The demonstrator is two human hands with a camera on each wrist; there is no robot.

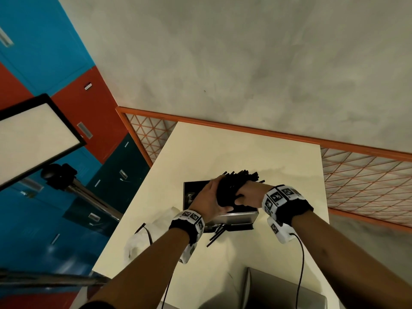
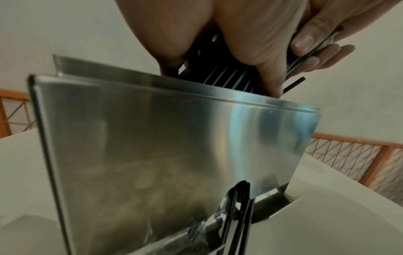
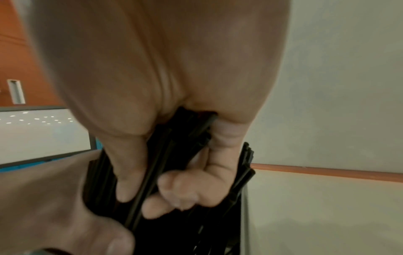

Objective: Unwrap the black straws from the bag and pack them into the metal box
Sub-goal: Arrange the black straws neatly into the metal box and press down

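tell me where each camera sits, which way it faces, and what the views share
Head: on the head, looking down at both forearms, left hand and right hand gripping the black straws over the metal box on the table.
Left wrist: low beside the box wall, looking up at the fingers.
Right wrist: along the palm at curled fingers.
Shared: the straw bundle appears in all three.

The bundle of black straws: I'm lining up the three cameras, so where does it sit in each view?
Head: bundle of black straws just below centre, gripped between both hands over the metal box.
Left wrist: upper middle, going down behind the box's near wall.
Right wrist: lower centre, fingers curled round it.
Shared landmark: the orange rail.
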